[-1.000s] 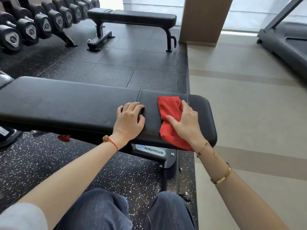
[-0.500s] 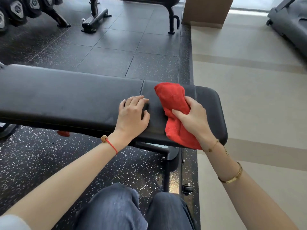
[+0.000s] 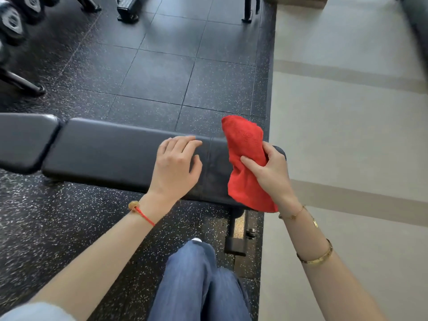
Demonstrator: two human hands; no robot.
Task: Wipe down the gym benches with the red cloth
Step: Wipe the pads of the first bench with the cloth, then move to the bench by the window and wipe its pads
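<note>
The hands sit at the padded desk's point(image 3: 111, 156) right end. The right hand point(image 3: 273, 174) has lifted the red cloth point(image 3: 245, 163) it grips, bunched higher than before, over the pad's end. The left hand point(image 3: 176, 167) stays open, flat on the pad.
</note>
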